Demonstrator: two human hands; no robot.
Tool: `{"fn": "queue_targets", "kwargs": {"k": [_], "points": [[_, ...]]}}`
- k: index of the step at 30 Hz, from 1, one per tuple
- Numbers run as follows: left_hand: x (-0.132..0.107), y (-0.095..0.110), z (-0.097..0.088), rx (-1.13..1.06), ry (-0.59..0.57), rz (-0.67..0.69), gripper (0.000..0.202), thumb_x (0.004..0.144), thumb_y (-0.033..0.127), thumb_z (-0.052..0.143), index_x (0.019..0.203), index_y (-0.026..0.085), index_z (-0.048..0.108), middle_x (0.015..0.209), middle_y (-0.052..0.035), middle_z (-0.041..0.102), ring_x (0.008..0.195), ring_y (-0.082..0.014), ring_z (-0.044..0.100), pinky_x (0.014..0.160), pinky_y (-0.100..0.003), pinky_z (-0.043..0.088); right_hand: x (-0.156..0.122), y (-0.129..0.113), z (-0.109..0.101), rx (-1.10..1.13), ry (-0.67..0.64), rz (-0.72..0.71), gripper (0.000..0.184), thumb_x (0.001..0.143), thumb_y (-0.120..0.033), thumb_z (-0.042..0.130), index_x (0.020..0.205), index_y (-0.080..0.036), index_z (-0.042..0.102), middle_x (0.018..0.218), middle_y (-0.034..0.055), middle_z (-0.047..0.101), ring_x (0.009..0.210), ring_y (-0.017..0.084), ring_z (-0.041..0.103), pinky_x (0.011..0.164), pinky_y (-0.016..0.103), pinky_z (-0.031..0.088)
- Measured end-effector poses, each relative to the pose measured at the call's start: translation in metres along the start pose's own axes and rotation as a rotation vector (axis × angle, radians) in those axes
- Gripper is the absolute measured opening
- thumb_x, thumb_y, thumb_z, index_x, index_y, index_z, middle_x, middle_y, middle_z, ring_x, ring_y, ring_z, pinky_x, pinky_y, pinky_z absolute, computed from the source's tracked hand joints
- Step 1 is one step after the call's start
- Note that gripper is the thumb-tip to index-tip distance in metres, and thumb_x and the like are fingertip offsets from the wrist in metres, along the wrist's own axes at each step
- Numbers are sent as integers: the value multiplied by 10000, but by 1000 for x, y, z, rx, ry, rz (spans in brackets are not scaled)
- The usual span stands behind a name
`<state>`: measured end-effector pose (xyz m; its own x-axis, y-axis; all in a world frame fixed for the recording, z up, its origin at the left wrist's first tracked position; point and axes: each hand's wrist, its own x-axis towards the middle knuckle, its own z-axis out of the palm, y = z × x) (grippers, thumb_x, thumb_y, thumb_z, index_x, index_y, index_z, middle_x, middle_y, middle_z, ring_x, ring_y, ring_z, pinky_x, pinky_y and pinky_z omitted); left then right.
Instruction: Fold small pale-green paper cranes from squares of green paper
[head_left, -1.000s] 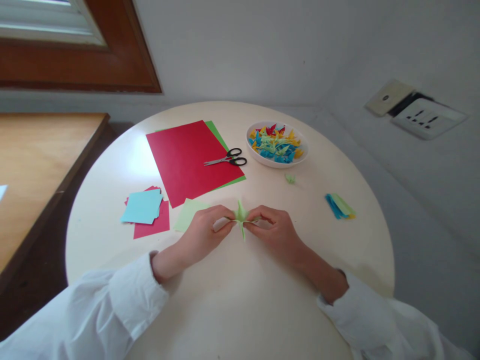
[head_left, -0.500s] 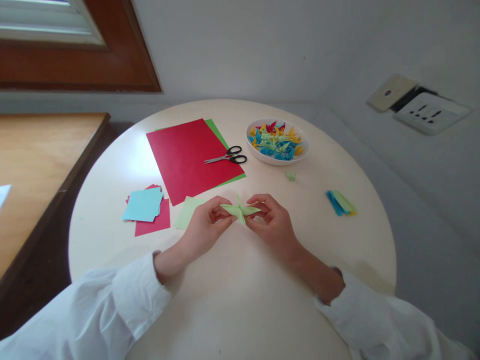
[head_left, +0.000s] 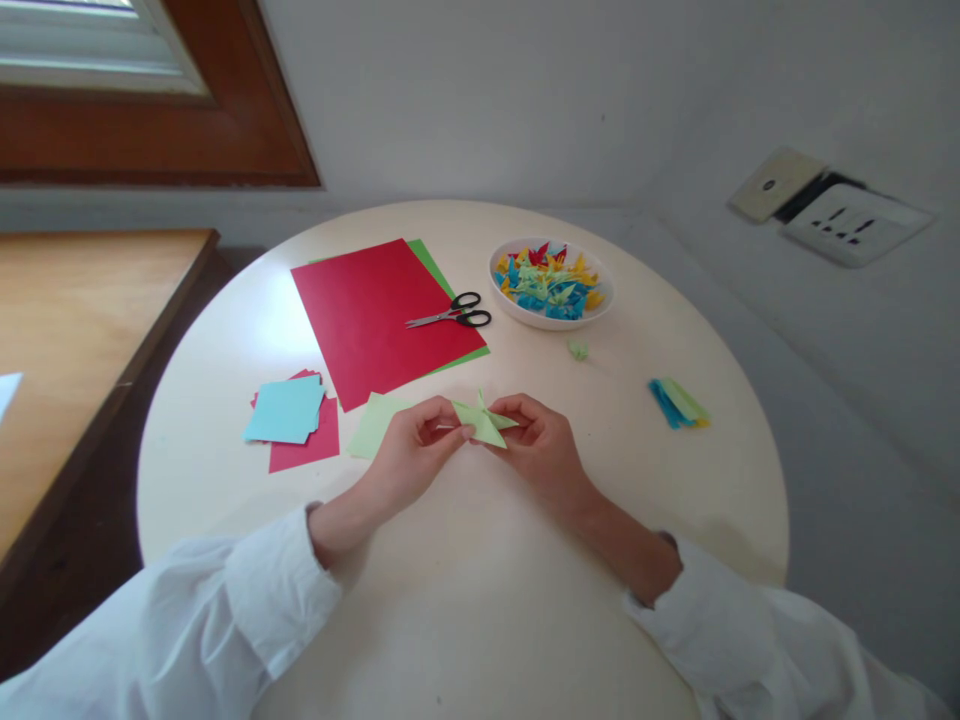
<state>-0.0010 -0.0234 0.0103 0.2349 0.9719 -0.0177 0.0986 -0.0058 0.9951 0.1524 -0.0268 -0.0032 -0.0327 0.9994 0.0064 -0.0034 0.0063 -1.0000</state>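
Between my two hands, above the table, is a light green folded paper piece (head_left: 486,420) with pointed flaps spreading several ways. My left hand (head_left: 415,442) pinches its left side, the thumb lying on the near flap. On the other side, the fingers of my right hand (head_left: 541,440) close round its right point; some of those fingertips are hidden behind the paper. A light green paper sheet (head_left: 370,425) lies flat beside my left hand, partly covered by it.
Scissors (head_left: 448,313) rest on a red sheet (head_left: 367,310) over a green one. Behind stands a white bowl (head_left: 525,318) of folded paper cranes, with a small green folded piece (head_left: 577,349) before it. Blue and red squares (head_left: 285,410) lie left, folded strips (head_left: 679,403) right.
The green folded paper has turned in my fingers: its left flap now lies broader and flatter, with my left thumb over it. Both hands stay nearly in place.
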Motion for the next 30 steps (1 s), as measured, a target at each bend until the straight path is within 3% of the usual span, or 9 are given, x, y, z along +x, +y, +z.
{"fn": "queue_targets", "kwargs": {"k": [9, 16, 22, 30], "points": [[-1, -9, -1, 98, 62, 41, 162, 775, 282, 551, 679, 176, 475, 603, 17, 507, 562, -117, 475, 517, -234, 378, -4, 3, 3, 36, -98, -26, 294, 628, -268, 746, 879, -177, 623, 834, 18, 688, 807, 161, 655, 760, 299, 555], [-1, -6, 1, 134, 81, 74, 165, 772, 255, 557, 662, 175, 464, 626, 10, 511, 594, -117, 471, 543, -233, 377, -4, 2, 5, 93, -66, 10, 237, 666, -310, 718, 847, -181, 636, 835, 27, 706, 792, 156, 670, 727, 271, 544], [-2, -4, 2, 138, 85, 97, 167, 774, 229, 558, 649, 180, 458, 606, 24, 487, 578, -108, 464, 530, -224, 374, -2, 2, 5, 141, -46, 70, 276, 634, -350, 735, 818, -174, 630, 782, 23, 711, 737, 175, 690, 728, 313, 558], [0, -7, 1, -33, 96, 74, 206, 736, 294, 644, 676, 178, 484, 625, 21, 527, 605, -123, 547, 559, -242, 430, -3, 1, 6, 161, -1, 84, 325, 581, -383, 761, 800, -186, 624, 754, 17, 718, 677, 174, 693, 685, 313, 560]]}}
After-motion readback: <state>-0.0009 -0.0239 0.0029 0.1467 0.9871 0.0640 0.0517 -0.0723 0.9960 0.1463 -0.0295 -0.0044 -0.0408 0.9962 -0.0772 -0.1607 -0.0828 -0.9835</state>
